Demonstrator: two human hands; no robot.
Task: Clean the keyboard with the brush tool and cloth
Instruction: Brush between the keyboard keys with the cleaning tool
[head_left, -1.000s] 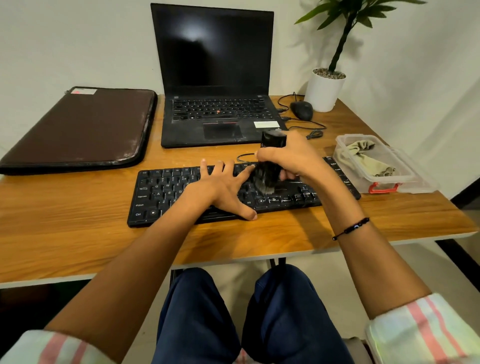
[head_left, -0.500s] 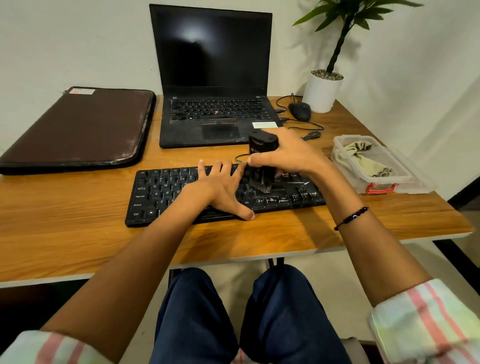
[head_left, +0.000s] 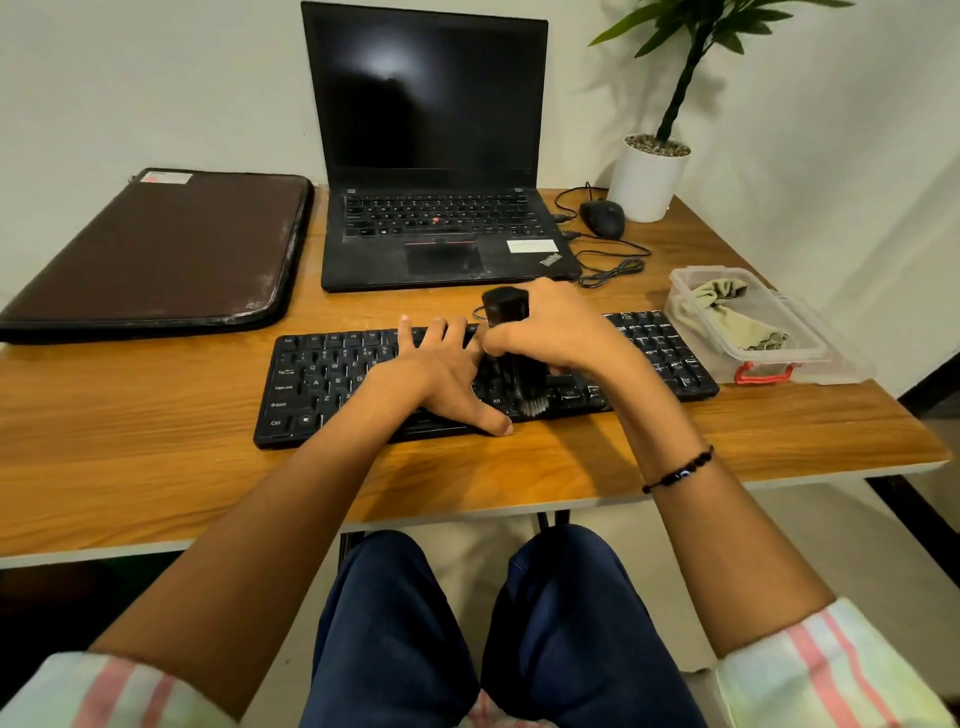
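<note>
A black keyboard lies across the wooden desk in front of me. My left hand rests flat on its middle keys, fingers spread and the thumb at the front edge. My right hand grips a black brush tool held upright, its bristles down on the bottom row of keys just right of my left thumb. An olive cloth lies crumpled in a clear plastic box at the keyboard's right end.
An open black laptop stands behind the keyboard, a brown sleeve to its left. A wired mouse, its coiled cable and a white plant pot occupy the back right corner. The desk's front edge is near my knees.
My right hand swept the brush left and back, then toward me to the keyboard's front row. My left hand stayed pressed on the keys.
</note>
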